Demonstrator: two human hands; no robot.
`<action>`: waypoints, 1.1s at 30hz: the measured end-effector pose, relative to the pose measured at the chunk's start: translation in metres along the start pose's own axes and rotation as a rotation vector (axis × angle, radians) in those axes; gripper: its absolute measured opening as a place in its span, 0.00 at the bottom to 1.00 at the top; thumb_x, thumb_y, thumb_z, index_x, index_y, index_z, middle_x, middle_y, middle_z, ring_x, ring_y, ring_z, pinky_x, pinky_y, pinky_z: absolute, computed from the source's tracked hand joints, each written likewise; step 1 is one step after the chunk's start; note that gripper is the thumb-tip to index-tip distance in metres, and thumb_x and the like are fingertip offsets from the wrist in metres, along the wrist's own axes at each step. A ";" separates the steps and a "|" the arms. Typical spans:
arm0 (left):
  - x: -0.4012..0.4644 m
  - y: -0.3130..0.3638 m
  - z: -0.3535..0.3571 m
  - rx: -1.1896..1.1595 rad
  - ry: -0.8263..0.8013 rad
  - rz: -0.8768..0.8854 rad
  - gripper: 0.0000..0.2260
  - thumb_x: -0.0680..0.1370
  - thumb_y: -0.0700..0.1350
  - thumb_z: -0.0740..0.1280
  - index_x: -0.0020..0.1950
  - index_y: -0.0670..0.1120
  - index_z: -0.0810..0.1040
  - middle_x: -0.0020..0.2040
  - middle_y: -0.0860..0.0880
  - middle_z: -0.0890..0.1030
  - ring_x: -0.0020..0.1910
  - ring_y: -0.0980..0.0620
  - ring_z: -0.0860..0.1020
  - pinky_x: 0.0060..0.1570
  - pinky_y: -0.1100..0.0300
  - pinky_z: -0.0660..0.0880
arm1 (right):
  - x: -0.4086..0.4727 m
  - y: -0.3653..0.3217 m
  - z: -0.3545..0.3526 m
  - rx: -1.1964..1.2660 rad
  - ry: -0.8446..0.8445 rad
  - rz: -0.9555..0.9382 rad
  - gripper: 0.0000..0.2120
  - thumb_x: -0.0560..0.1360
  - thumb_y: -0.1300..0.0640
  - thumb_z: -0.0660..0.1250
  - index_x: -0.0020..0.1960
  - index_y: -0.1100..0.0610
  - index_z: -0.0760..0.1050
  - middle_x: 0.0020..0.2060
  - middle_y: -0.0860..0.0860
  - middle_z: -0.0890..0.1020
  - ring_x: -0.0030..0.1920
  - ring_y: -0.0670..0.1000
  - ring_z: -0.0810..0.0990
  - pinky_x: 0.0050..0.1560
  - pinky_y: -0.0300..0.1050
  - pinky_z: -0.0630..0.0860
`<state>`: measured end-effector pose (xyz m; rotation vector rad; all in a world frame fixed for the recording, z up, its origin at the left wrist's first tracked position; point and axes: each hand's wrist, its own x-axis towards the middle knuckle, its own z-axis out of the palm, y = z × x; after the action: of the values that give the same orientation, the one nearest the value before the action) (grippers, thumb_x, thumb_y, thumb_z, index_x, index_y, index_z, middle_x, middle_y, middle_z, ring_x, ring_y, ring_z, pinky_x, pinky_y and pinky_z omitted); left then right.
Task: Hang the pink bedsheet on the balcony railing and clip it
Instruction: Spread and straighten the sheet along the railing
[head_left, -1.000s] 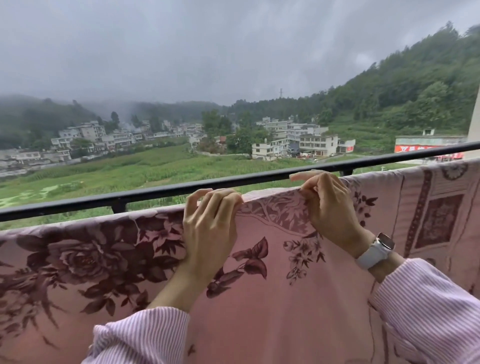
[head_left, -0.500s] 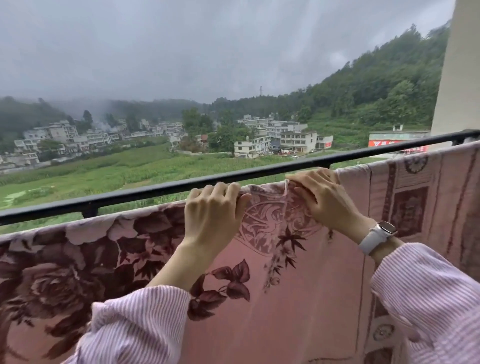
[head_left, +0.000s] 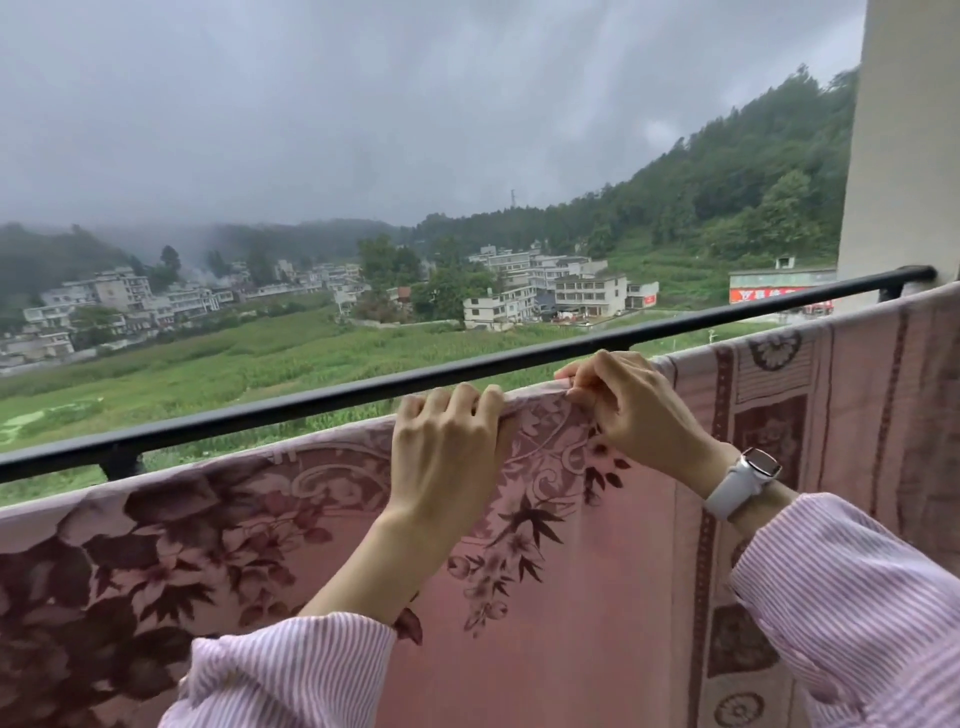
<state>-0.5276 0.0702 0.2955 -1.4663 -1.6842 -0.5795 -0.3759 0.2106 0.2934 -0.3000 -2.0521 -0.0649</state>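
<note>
Right now we have both hands on the top edge of the pink bedsheet (head_left: 597, 597), which hangs in front of us just below the black balcony railing (head_left: 467, 371) (what carries that edge is hidden from us). Our left hand (head_left: 447, 441) curls its fingers over the fold and grips it; our right hand (head_left: 634, 410), just beside it, pinches a bunched bit of the same edge. A white smartwatch (head_left: 743, 483) sits on our right wrist, above a striped sleeve (head_left: 857, 597). Beyond the railing lie green fields (head_left: 260, 358) and white buildings (head_left: 571, 291).
</note>
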 end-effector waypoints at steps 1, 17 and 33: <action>0.002 0.009 0.006 0.008 0.018 -0.002 0.12 0.75 0.49 0.66 0.54 0.44 0.78 0.43 0.47 0.82 0.39 0.45 0.80 0.43 0.51 0.74 | -0.003 0.011 -0.005 0.004 -0.012 -0.003 0.07 0.71 0.59 0.70 0.45 0.61 0.73 0.44 0.52 0.83 0.45 0.53 0.79 0.53 0.50 0.73; 0.037 0.098 0.038 -0.068 0.235 -0.131 0.10 0.73 0.48 0.67 0.50 0.45 0.80 0.50 0.50 0.82 0.49 0.48 0.79 0.54 0.52 0.67 | -0.014 0.093 -0.053 0.128 0.061 -0.129 0.03 0.72 0.65 0.66 0.40 0.62 0.73 0.44 0.51 0.84 0.42 0.52 0.82 0.46 0.49 0.77; 0.072 0.141 0.057 -0.195 0.047 -0.191 0.09 0.72 0.52 0.69 0.47 0.49 0.80 0.46 0.53 0.83 0.44 0.51 0.80 0.48 0.54 0.71 | -0.014 0.123 -0.072 0.059 -0.022 0.108 0.06 0.71 0.68 0.64 0.41 0.59 0.73 0.40 0.52 0.78 0.43 0.53 0.74 0.50 0.52 0.72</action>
<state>-0.4073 0.1880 0.2983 -1.4221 -1.7822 -0.8975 -0.2783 0.3143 0.3060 -0.3758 -2.0519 0.0654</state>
